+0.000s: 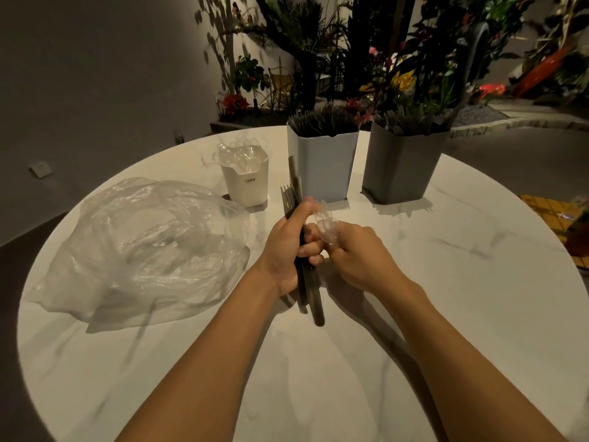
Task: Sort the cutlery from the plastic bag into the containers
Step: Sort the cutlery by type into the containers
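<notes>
On the table (446, 282), the plastic bag (140, 250) is lying at 9 o'clock, the white container (245, 186) is standing at 11, the left hand (287, 250) is gripping dark cutlery (294, 199), the right hand (360, 256) is pinching clear spoons (325, 223), and the pale container (325, 167) and grey container (401, 167) are standing at 12 and 1.

I log table (446, 298) smooth, marble-veined, slight sheen. Bag (143, 250) thin clear plastic, crinkled, glossy. Held spoon (326, 223) clear plastic; forks (314, 301) dark, matt. White container (245, 189) smooth, matt.

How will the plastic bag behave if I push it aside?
Probably floppy: the plastic bag lies crumpled and slumped on the table. Likely very light, being thin and see-through, so it may crumple or slide rather than resist.
</notes>
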{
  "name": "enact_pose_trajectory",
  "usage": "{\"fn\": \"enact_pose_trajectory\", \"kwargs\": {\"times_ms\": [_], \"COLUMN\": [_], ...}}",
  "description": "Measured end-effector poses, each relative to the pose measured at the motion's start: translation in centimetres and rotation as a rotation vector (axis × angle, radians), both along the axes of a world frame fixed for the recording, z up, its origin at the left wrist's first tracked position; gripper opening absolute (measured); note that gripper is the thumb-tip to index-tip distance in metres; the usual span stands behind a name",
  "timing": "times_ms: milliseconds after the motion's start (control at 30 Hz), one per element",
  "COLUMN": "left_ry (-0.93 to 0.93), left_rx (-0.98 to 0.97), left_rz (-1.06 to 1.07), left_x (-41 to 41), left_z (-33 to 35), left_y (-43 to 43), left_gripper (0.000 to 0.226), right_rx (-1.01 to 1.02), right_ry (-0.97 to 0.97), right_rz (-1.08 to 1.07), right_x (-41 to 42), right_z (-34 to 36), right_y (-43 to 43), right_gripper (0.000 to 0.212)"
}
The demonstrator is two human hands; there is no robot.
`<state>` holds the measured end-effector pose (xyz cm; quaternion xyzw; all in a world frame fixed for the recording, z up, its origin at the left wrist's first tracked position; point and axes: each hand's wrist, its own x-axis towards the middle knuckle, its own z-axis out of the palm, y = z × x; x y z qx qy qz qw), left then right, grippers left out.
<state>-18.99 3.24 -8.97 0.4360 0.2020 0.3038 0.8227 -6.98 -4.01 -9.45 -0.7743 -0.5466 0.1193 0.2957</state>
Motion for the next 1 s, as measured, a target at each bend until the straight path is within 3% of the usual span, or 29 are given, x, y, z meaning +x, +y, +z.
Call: {"fn": "enact_pose_trajectory", "kwargs": {"times_ms": [67, 300, 533, 700, 800, 1000], "left_ry": [0.051, 0.185, 0.249, 0.302, 0.379, 0.492], "left_rx": [0.108, 0.407, 0.482, 0.613, 0.663, 0.730], "left_rz": [0.024, 0.190, 0.336, 0.328, 0.331, 0.351], "left_x": [-0.3, -2.1, -3.9, -4.5, -4.5, -4.2], "left_z": [0.6, 6.6, 12.0, 13.4, 13.4, 12.6], "left_y": [0.4, 4.4, 10.2, 13.4, 14.9, 17.5], "left_gripper": [0.050, 0.023, 0.025, 0.025, 0.035, 0.030], "right_rx": [0.012, 0.085, 0.170, 0.189, 0.227, 0.253], "right_ry": [-0.021, -0.067, -0.106, -0.286, -0.167, -0.055], "right_rz": [0.005, 0.049, 0.086, 0.061, 0.041, 0.041], "right_x": [-0.4, -2.0, -3.7, -3.7, -3.6, -3.4], "right_z": [0.4, 4.9, 10.2, 10.3, 9.8, 8.9], "right_y": [0.6, 5.6, 12.9, 18.6, 21.2, 23.5], "right_gripper": [0.017, 0.016, 0.025, 0.033, 0.032, 0.013]}}
